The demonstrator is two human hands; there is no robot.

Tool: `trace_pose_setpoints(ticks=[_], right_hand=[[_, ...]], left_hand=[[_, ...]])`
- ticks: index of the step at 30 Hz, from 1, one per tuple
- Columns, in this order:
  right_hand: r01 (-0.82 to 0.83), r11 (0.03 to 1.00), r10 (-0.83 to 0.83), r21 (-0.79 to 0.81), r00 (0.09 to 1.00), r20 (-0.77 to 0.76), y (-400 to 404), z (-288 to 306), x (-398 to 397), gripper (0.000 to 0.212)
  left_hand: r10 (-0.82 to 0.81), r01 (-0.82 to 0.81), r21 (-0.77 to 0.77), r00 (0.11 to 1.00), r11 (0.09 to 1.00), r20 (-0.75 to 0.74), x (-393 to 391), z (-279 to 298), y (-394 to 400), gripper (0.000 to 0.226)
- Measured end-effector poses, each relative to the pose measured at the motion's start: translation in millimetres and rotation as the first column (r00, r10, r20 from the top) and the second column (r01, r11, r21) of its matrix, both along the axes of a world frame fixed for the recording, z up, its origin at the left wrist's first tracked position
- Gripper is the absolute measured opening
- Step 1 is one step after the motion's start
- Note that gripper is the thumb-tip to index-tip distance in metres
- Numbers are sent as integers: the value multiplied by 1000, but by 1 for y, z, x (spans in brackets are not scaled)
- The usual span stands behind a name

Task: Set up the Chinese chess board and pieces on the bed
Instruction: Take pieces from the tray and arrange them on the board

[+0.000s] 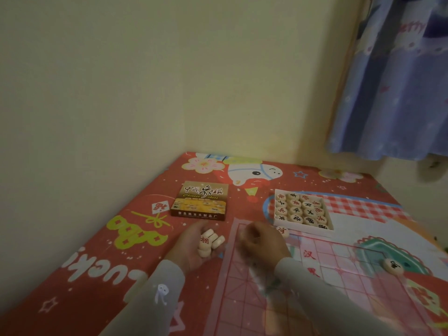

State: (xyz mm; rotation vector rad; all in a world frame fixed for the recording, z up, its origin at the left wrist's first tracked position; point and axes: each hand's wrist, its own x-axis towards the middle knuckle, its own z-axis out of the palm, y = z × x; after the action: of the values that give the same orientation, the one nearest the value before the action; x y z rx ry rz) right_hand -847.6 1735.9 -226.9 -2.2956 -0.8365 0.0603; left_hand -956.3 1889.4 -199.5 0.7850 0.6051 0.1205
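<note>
On the bed point(101, 241), covered by a red cartoon-print sheet, the translucent pink chess board point(322, 282) lay unrolled at 5 o'clock, its lower part cut off by the frame edge and partly under the person's sleeves. The left hand point(194, 248) was cupped palm-up just off the board's left edge, cradling a small stack of wooden pieces point(209, 241); 1 showed a red character, the others were edge-on and unreadable. It probably served as a ready supply, so pieces could be fed out without reaching back to the tray. The right hand point(260, 241) hovered over the board's far-left corner with fingers curled, back to the camera; whether it pinched a piece could not be told. A red-marked piece point(282, 231) sat just beside it at 3 o'clock, near the tray. The white tray point(303, 212), at 1 o'clock from the hands, touched the board's far edge and held 4 rows of pieces, close enough for quick picking. A lone black-marked piece point(393, 265) rested on the board's right side. The printed box lid point(200, 201) lay apart at 11 o'clock, out of the way. Blur softened the board's grid lines.
</note>
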Motion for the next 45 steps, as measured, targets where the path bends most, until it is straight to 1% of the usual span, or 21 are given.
trace_pose_setpoints(ticks=[7,12,14,17,19,21,23,26,30,35,37,38,39,42,43,45], right_hand=[[-22,999,26,-44,996,82,34,-9,8,13],[-91,992,98,-84,992,83,38,-8,8,14],[-109,993,112,-42,989,94,35,-5,8,14],[-97,992,91,79,993,75,26,3,2,15],[-151,977,137,149,985,104,20,9,-6,17],[-242,956,218,165,964,151,16,16,-16,26],[-328,933,301,149,937,176,11,26,-30,24],[-433,894,402,110,887,228,11,32,-44,25],[-456,889,434,35,866,249,5,36,-51,27],[-485,874,472,5,854,220,1,40,-58,19],[-486,874,475,11,858,197,-1,41,-61,17],[-475,879,461,40,869,179,-1,42,-62,17],[-449,887,431,103,888,161,-2,42,-63,16],[-298,890,295,345,953,63,-7,46,-58,14],[-238,889,252,392,968,18,-9,45,-54,12],[-129,908,167,398,984,-62,-14,43,-45,11]], left_hand=[[-11,11,20,1000,1000,-14,-2,-3,7,31],[-31,31,20,999,999,-14,-4,-3,12,33],[-27,28,41,999,999,-29,-4,-2,12,33],[-32,33,40,999,999,-30,-5,0,7,34],[-32,33,40,999,999,-30,-3,1,3,32],[-26,30,67,998,997,-57,0,0,-1,31],[-36,45,100,995,994,-98,3,-1,-7,31],[-34,35,24,998,999,-59,6,-4,-11,36],[-56,56,-32,998,998,-19,1,-1,-18,43],[-49,49,-20,999,999,-21,-5,2,-24,44],[-44,43,-17,999,999,-27,-8,2,-25,45],[-45,44,-14,999,999,-31,-10,4,-26,46],[-50,50,-13,998,999,-38,-11,4,-25,47],[-33,33,-13,999,999,-42,-14,1,-18,43],[-17,17,-11,999,1000,-38,-14,-1,-15,41],[-4,2,-28,999,1000,-54,-17,-2,-10,40]])
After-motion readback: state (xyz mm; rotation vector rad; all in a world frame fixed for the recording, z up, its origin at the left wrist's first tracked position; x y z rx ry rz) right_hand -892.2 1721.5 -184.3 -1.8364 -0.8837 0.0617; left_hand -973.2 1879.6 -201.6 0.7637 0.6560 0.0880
